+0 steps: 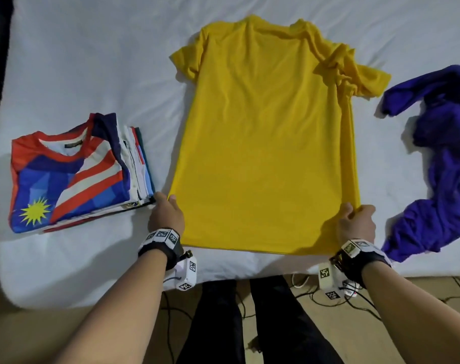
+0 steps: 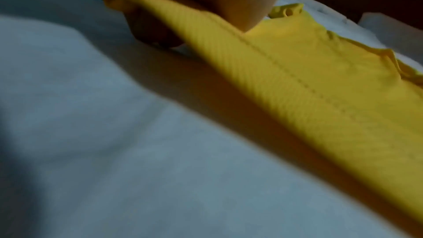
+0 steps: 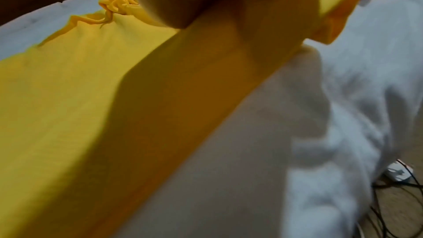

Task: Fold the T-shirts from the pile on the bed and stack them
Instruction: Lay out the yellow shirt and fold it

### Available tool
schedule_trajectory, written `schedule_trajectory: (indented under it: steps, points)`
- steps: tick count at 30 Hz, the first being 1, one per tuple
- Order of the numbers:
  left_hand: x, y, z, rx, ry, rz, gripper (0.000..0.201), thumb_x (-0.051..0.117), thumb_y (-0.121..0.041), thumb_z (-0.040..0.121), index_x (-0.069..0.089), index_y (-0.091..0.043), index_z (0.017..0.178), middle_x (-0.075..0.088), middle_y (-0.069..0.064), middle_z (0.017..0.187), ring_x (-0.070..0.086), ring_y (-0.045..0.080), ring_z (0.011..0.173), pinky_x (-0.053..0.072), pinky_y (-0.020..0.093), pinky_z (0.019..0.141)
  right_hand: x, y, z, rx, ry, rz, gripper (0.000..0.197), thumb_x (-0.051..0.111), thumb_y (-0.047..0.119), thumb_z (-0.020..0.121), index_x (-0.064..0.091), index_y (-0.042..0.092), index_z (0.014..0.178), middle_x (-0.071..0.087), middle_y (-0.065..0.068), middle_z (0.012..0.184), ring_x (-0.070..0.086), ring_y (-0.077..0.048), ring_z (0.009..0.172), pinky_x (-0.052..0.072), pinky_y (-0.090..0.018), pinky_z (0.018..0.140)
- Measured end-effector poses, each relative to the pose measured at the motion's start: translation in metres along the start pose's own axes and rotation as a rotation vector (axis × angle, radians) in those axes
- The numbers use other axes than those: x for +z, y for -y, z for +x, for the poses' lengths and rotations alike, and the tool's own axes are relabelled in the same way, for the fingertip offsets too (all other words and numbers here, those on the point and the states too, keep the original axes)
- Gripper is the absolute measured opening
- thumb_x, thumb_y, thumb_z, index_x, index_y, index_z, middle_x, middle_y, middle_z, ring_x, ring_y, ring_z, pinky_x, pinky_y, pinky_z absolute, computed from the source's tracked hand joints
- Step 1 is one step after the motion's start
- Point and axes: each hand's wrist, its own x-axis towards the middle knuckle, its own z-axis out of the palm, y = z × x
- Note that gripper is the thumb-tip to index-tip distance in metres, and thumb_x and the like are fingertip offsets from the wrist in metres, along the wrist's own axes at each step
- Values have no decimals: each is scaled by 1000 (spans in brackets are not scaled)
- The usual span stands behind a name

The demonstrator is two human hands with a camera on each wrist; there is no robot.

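Observation:
A yellow T-shirt (image 1: 265,143) lies spread on the white bed (image 1: 92,74), collar away from me, its right sleeve bunched. My left hand (image 1: 167,208) pinches the hem's left corner, and the left wrist view shows the thumb on top of the yellow T-shirt (image 2: 297,82) with fingers under it. My right hand (image 1: 356,219) pinches the hem's right corner, where the yellow T-shirt (image 3: 80,97) is lifted slightly off the sheet. A stack of folded T-shirts (image 1: 71,174), topped by a red, white and blue flag-pattern one, sits to the left.
A crumpled purple T-shirt (image 1: 439,164) lies on the bed at the right. The bed's near edge runs just below my wrists. Cables (image 1: 455,290) trail over the tan floor, and my dark-trousered legs (image 1: 250,324) stand against the bed.

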Motion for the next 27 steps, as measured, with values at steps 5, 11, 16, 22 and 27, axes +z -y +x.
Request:
schedule_trajectory:
  steps: [5, 11, 16, 22, 27]
  points:
    - [-3, 14, -1, 51, 4, 199, 47, 26, -31, 112, 27, 3, 144, 67, 31, 112, 66, 46, 99, 41, 43, 69, -5, -24, 3, 38, -17, -105, 27, 41, 34, 106, 45, 9, 115, 62, -29, 112, 60, -45, 105, 44, -48, 81]
    - [-1, -30, -30, 134, 19, 453, 58, 40, -31, 107, 19, -10, 156, 21, 26, 161, 27, 45, 146, 35, 60, 112, 8, 14, -23, -369, -120, -230, 54, 35, 40, 102, 38, 10, 148, 30, -21, 159, 27, -41, 147, 24, -57, 115]
    - [70, -87, -70, 788, 310, 625, 75, 24, -54, 107, -18, -24, 160, -33, 12, 164, -25, 34, 154, -7, 65, 122, 75, 56, -60, -947, 275, -544, 62, 18, 47, 106, -1, 28, 162, -18, -4, 168, -20, -27, 154, -3, -51, 126]
    - [71, -53, 4, 725, 267, 735, 77, 1, -76, 97, -33, -37, 153, -41, 2, 160, -32, 28, 151, -16, 59, 121, 70, 26, 11, -867, 281, -708, 70, 0, 71, 98, -22, 39, 157, -30, 2, 164, -25, -26, 153, -12, -51, 124]
    - [35, -66, 49, 326, 55, 583, 85, -4, -71, 96, -24, -17, 159, -34, 16, 162, -29, 32, 152, -9, 62, 122, 35, 50, 51, -458, 201, -559, 87, -11, 74, 92, -19, 20, 160, -36, -8, 160, -29, -26, 151, -9, -53, 124]
